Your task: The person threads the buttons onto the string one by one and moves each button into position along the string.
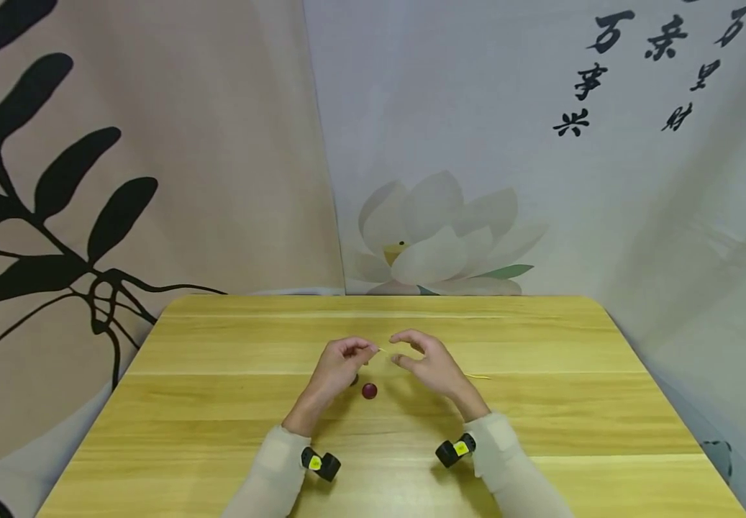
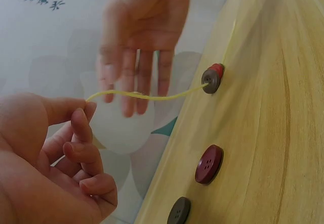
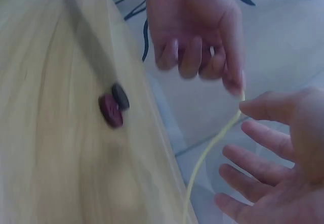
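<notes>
Between thumb and index finger, my left hand (image 1: 342,363) pinches one end of a yellow string (image 2: 162,98). The string runs across to a grey-brown button (image 2: 211,81) that it passes through, with something red, seemingly another button (image 2: 217,69), right behind it. To the right, my right hand (image 1: 434,365) is held over the table with its fingers apart and no grip on anything; its thumb is near the string. Below the hands lie a maroon button (image 1: 369,391) with holes and, beside it, a dark button (image 2: 178,211), partly hidden by my left hand in the head view.
The wooden table (image 1: 573,424) reaches back to a printed curtain (image 1: 249,144). A further stretch of yellow string (image 1: 478,377) lies on the table right of my right hand. Each wrist bears a small black camera (image 1: 455,450).
</notes>
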Demonstrator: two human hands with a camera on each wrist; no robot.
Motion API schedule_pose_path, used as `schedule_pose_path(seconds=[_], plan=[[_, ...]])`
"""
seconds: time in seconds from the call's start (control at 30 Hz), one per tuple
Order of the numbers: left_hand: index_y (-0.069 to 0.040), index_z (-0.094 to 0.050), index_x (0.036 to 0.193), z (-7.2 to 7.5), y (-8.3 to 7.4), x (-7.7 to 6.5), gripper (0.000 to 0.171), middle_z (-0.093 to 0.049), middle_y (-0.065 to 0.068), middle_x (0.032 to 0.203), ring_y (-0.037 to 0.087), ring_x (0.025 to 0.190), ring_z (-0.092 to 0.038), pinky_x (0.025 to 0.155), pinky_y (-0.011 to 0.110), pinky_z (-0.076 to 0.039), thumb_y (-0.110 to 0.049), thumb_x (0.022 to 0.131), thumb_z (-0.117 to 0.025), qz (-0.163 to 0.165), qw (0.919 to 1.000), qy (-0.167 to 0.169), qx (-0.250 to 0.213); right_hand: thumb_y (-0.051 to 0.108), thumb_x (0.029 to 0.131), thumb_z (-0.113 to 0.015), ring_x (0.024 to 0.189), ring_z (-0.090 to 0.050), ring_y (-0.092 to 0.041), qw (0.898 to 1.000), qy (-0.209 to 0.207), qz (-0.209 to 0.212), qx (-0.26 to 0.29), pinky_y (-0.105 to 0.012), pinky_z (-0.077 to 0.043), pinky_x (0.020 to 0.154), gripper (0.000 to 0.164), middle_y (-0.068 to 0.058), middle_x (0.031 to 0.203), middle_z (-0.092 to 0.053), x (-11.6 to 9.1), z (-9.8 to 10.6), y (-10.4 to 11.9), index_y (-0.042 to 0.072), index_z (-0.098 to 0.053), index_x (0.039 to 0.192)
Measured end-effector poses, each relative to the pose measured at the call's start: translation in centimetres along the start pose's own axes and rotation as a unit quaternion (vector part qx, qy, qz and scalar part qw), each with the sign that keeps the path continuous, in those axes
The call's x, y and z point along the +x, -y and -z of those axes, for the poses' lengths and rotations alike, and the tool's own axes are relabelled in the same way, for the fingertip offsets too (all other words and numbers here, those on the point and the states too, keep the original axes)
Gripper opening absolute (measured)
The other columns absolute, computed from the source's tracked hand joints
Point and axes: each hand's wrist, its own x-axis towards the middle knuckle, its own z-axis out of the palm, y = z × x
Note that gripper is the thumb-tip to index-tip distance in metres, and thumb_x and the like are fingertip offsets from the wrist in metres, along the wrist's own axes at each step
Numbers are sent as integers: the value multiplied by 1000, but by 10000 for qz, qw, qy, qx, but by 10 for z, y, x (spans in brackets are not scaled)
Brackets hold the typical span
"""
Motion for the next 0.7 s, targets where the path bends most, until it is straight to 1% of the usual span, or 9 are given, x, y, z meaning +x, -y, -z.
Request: schedule_pose_path(seconds=[0.07,0.13,0.23,0.33,0.47,0.5,0.6,0.67,0.7], plan=[[-6,-73,100,0,0,0,19,-60,3,84,15,72,-47,56,24,-36,-23,96,-67,-2,10000,29,11,16,95,-67,127,-54,-30,9997,105,134,154,-54,-35,110,31,-11,128,-63,2,-3,4,7,-63,125],[-6,-73,100,-1,0,0,18,-60,3,83,14,67,-46,53,23,-35,-22,96,-67,-14,10000,70,9,17,96,-66,125,-56,-30,9992,212,118,308,-52,-39,108,31,-12,127,-63,3,-6,7,7,-62,125],[-6,-73,99,-1,1,1,17,-60,3,81,12,60,-43,49,22,-34,-21,96,-67,-23,9999,148,-16,16,95,-66,117,-61,-30,9982,323,59,508,-48,-47,101,30,-11,123,-65,4,-10,10,8,-61,124],[-6,-74,98,0,2,1,15,-61,7,83,10,57,-41,48,21,-33,-20,95,-67,-57,9997,212,-82,16,96,-66,106,-66,-28,9982,335,-11,493,-41,-53,90,29,-9,114,-69,4,-12,11,8,-62,123],[-7,-74,97,1,2,0,15,-64,14,88,12,63,-46,52,23,-36,-20,95,-67,-56,9998,205,-61,14,96,-66,97,-67,-32,9988,278,-82,398,-36,-54,83,25,-10,102,-72,4,-13,11,7,-64,120],[-8,-74,97,1,2,0,14,-64,13,88,12,66,-47,54,23,-38,-20,95,-67,-41,9998,188,-33,14,95,-66,96,-67,-33,9989,249,-124,382,-36,-53,83,25,-10,100,-72,4,-13,12,8,-65,119],[-8,-74,97,1,3,0,14,-65,10,88,14,73,-50,61,26,-40,-21,95,-68,-22,9999,111,51,10,95,-66,96,-67,-38,9992,189,-176,320,-37,-53,82,23,-14,97,-71,3,-13,15,4,-66,117],[-6,-74,99,1,1,0,16,-64,8,87,14,76,-50,64,28,-40,-20,95,-67,19,9999,101,94,7,95,-65,93,-67,-35,9994,172,-182,240,-37,-52,81,21,-17,96,-71,0,-11,26,1,-67,115],[-4,-73,99,1,-4,-3,17,-64,8,87,14,76,-49,65,28,-40,-19,95,-67,19,9999,122,107,5,95,-65,90,-68,-32,9995,173,-172,209,-37,-53,80,20,-18,95,-71,-2,-9,32,-1,-67,113]])
